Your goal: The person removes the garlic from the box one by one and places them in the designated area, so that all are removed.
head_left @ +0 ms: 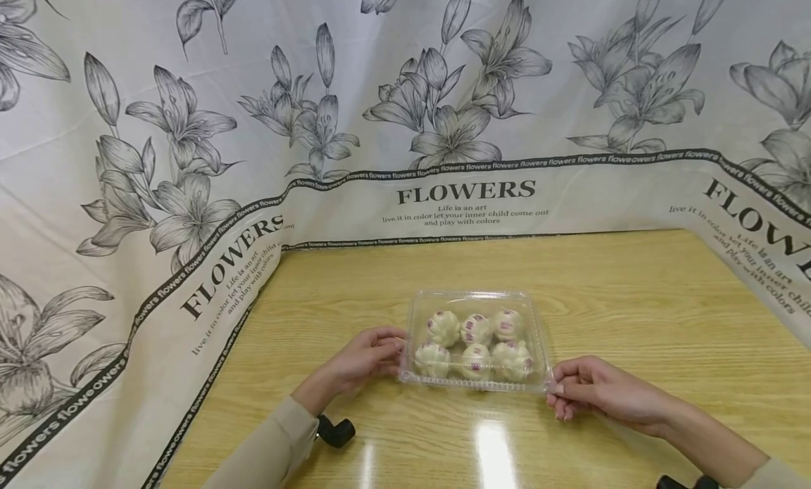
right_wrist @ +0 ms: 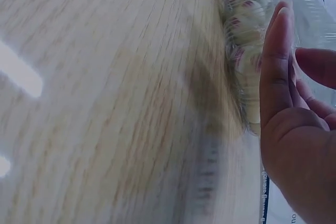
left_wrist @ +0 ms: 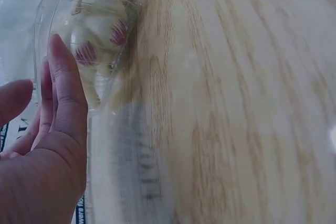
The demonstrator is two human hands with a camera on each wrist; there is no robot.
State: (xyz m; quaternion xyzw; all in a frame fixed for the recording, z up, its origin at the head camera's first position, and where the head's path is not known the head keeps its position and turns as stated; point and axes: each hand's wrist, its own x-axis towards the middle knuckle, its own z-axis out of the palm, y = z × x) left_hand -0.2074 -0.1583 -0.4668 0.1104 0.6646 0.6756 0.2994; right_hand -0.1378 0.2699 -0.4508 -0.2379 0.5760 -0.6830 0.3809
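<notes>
A clear plastic clamshell box (head_left: 478,304) with its lid down sits on the wooden table between both hands. Inside are several rounded, lobed, bun-like pieces (head_left: 476,328) in cream with purple-striped patches, set in two rows. My left hand (head_left: 364,359) is at the box's left side, its fingers nearly straight along the wall and the thumb apart in the left wrist view. At the front right corner is my right hand (head_left: 592,390), fingertips right at the rim. The right wrist view shows its index finger extended along the side, with the thumb held off from it.
The wooden table (head_left: 329,285) extends around the box and reflects light near its front. A white cloth (head_left: 456,214) printed with grey lilies and the word FLOWERS hangs behind and along both sides. Dark wrist-worn devices (head_left: 336,431) show below the forearms.
</notes>
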